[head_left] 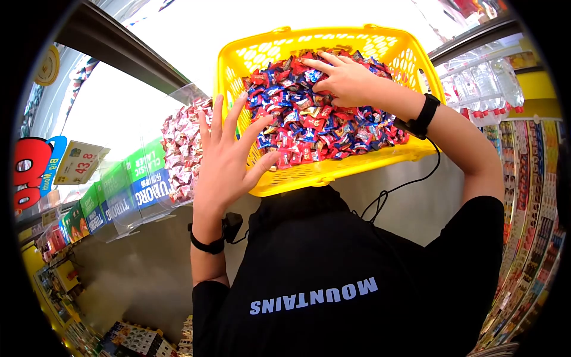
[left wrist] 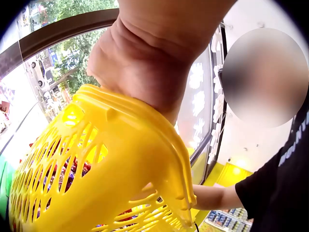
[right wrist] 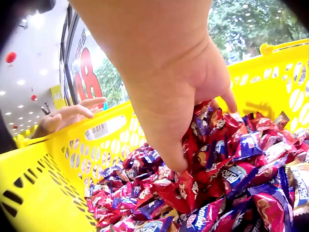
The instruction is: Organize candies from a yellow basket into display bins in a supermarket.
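A yellow plastic basket (head_left: pixel 291 183) holds a heap of small red and blue wrapped sweets (head_left: pixel 309 122). My left hand (head_left: pixel 229 146) lies over the basket's left rim with its fingers spread; in the left wrist view that hand (left wrist: pixel 140 72) is at the rim of the basket (left wrist: pixel 120 140). My right hand (head_left: pixel 351 83) is over the far part of the heap, fingers spread. In the right wrist view the thumb and fingers of the right hand (right wrist: pixel 178 92) touch the sweets (right wrist: pixel 193 193); the palm hides whatever is beneath it.
Pink-wrapped sweets (head_left: pixel 184 146) fill a clear bin left of the basket, beside green and blue cartons (head_left: pixel 140 178). Bottles (head_left: pixel 488 83) stand at the right, above packed shelves (head_left: pixel 520 178). A black cable (head_left: pixel 404 181) hangs from the right wrist.
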`<state>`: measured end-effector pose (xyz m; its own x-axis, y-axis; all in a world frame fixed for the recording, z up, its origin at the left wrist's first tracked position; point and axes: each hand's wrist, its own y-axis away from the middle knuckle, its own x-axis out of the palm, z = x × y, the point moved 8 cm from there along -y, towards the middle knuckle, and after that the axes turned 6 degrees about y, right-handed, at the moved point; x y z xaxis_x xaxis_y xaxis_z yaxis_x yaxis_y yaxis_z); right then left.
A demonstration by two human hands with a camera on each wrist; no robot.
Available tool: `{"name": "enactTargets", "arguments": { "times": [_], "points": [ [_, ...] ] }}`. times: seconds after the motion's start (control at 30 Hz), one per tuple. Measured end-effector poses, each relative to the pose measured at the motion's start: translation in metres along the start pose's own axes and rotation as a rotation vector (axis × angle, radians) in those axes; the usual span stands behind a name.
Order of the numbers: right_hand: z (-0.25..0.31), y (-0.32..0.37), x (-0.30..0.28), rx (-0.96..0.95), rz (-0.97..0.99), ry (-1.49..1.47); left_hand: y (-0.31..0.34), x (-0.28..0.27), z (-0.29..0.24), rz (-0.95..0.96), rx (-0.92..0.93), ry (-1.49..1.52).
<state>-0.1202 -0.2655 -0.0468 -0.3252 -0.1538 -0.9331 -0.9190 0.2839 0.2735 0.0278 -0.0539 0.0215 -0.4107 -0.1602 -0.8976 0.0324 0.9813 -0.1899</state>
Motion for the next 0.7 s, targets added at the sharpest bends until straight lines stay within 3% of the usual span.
{"name": "enactTargets", "arguments": {
  "times": [0.43, 0.57, 0.7],
  "points": [
    [0.012, -0.009, -0.004, -0.069, -0.021, 0.086, -0.013, 0.011, -0.001, -0.071, -0.017, -0.033],
    [0.041, -0.012, -0.018, -0.271, -0.366, -0.092, -0.014, 0.012, -0.001, -0.045, -0.032, -0.025],
    [0.073, -0.018, -0.005, -0.412, -0.294, -0.100, -0.013, 0.012, -0.001, -0.047, -0.041, -0.015]
  ]
}}
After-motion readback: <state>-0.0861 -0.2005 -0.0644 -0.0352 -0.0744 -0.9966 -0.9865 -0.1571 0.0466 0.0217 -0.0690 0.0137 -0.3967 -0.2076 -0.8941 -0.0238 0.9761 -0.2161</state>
